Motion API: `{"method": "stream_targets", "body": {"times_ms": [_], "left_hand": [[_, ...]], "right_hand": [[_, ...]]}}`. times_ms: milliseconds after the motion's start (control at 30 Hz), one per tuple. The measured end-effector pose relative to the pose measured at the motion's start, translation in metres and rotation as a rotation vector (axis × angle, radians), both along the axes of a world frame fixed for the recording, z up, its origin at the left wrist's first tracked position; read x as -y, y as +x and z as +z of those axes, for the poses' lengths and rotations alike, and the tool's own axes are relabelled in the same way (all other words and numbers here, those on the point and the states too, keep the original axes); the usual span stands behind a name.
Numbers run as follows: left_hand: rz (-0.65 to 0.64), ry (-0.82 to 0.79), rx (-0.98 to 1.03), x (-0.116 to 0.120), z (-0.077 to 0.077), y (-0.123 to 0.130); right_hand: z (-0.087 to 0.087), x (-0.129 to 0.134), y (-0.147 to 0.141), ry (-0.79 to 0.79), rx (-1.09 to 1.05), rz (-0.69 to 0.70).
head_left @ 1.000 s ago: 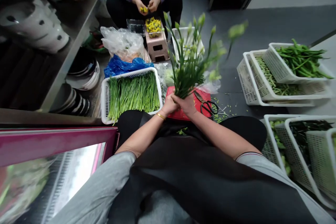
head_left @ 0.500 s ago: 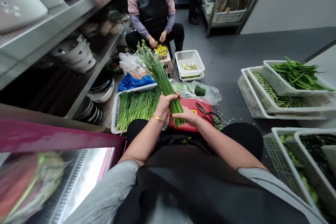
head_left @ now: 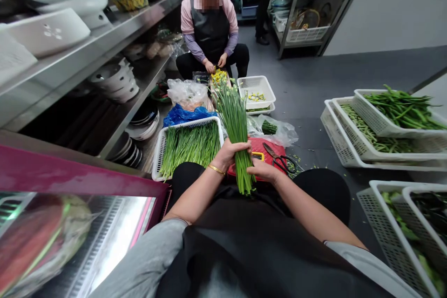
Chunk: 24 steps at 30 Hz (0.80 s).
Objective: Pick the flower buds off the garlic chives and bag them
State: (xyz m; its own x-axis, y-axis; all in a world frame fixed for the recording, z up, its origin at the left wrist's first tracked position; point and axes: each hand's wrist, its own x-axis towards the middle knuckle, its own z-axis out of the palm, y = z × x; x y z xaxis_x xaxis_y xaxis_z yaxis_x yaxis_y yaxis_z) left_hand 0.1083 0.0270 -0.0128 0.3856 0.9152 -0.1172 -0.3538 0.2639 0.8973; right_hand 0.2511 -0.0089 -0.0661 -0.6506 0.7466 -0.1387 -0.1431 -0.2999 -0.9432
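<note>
A bunch of flowering chives [head_left: 233, 118] stands upright before me, buds at the far end and cut ends towards my lap. My left hand [head_left: 229, 152], with a gold bangle at the wrist, is wrapped round the middle of the stems. Lower down, my right hand [head_left: 264, 169] grips the same bunch from the right side; some of its fingers are hidden behind the stems. Behind the right hand lies a red stool or box top [head_left: 257, 145] with black-handled scissors [head_left: 279, 158] on it. More chive stems [head_left: 190, 144] fill a white basket [head_left: 158, 156] at the left.
A co-worker [head_left: 211, 28] sits opposite, both hands at yellow flowers [head_left: 219, 76]. Near them are a white basket [head_left: 269, 93] and a blue plastic bag [head_left: 186, 114]. Baskets of green beans [head_left: 401, 107] stand at right. A steel shelf [head_left: 115, 28] with white dishes runs along the left.
The bunch has turned from leaning left to nearly upright and come closer to my lap. My view has tilted up slightly. Both hands stay on the stems.
</note>
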Motion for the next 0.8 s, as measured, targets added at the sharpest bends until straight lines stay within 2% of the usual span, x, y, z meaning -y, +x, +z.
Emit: {"method": "stream_targets", "body": {"times_ms": [167, 233, 300, 433, 533, 633, 800], "left_hand": [[0.407, 0.19, -0.296, -0.018, -0.006, 0.016], [0.51, 0.197, -0.315, -0.027, -0.006, 0.022], [0.538, 0.175, -0.289, -0.032, -0.006, 0.026], [0.446, 0.15, -0.205, -0.023, -0.002, 0.027], [0.285, 0.167, -0.15, -0.015, 0.005, 0.023], [0.104, 0.209, -0.122, -0.022, 0.011, 0.013], [0.056, 0.241, -0.117, -0.046, 0.01, -0.01]], "right_hand": [[0.011, -0.027, -0.002, 0.288, 0.245, -0.326], [0.011, -0.033, -0.011, 0.262, 0.28, -0.374], [0.008, -0.037, -0.018, 0.157, 0.207, -0.337], [-0.002, -0.035, -0.017, 0.015, 0.099, -0.234], [-0.004, -0.032, -0.007, -0.014, 0.083, -0.197], [0.0, -0.035, 0.001, 0.076, 0.098, -0.192], [0.003, -0.039, 0.001, 0.198, 0.285, -0.133]]}}
